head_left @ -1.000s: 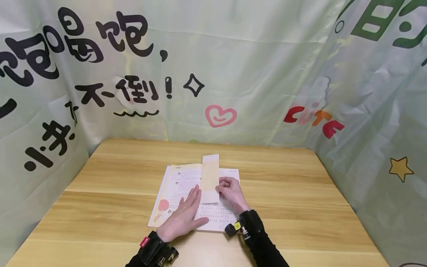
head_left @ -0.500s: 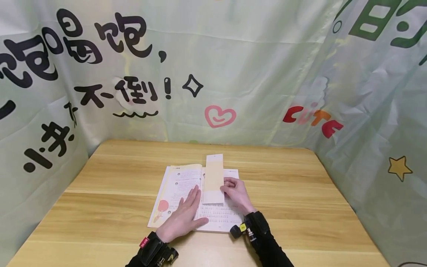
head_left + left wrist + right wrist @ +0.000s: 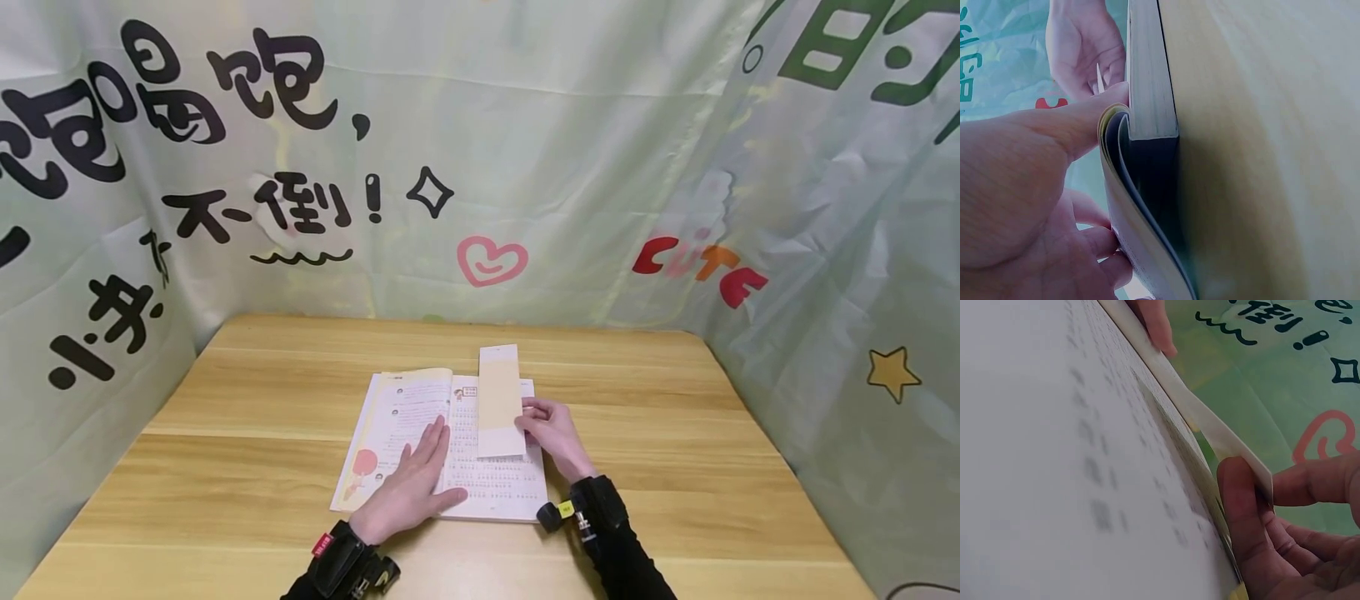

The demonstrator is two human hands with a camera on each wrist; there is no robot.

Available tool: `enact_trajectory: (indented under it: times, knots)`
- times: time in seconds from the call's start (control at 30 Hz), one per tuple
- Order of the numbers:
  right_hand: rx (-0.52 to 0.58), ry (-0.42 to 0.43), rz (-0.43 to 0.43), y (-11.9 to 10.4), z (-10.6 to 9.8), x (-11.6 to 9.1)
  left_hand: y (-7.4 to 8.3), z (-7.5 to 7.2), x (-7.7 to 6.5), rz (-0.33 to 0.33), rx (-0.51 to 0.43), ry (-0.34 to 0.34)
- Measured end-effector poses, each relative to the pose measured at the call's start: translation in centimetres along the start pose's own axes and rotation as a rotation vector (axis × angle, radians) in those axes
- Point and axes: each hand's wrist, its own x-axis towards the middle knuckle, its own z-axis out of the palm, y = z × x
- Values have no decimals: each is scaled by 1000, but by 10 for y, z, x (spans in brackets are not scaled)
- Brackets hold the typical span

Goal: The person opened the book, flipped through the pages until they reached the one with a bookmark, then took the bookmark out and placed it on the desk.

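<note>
An open book (image 3: 491, 492) lies on the wooden table, its right page covered in rows of small print. My left hand (image 3: 412, 496) rests flat across the left page near the spine, thumb out over the right page. A long cream and white bookmark (image 3: 498, 400) with a tiny hole at its top lies over the right page and sticks out past the book's top edge. My right hand (image 3: 557, 437) pinches its right edge; the right wrist view shows the bookmark (image 3: 1238, 444) between thumb and finger, tilted up from the page. Low in the left wrist view, the book's left pages (image 3: 1141, 219) curve down.
A wooden table (image 3: 675, 467) surrounds the book. A pale green printed cloth (image 3: 585, 183) with lettering, a heart and a star hangs behind and along both sides. A dark cable (image 3: 926, 587) shows at the bottom right corner.
My right hand has slid the bookmark rightward, away from the spine, uncovering print beside the spine. My left hand has stayed in place on the book.
</note>
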Motion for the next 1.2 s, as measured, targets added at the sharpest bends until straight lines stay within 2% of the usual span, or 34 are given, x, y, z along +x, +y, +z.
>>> enact_trajectory:
  times: [0.73,0.97,1.2]
  knots:
    - [-54,30,6,7,-55,3,0,0,0,-8,12,1]
    - [-71,84,9,11,-66,8,1,0,0,-8,1,-4]
    - [-159,135,-22,13,-75,10,1,-1,0,-6,1,-11]
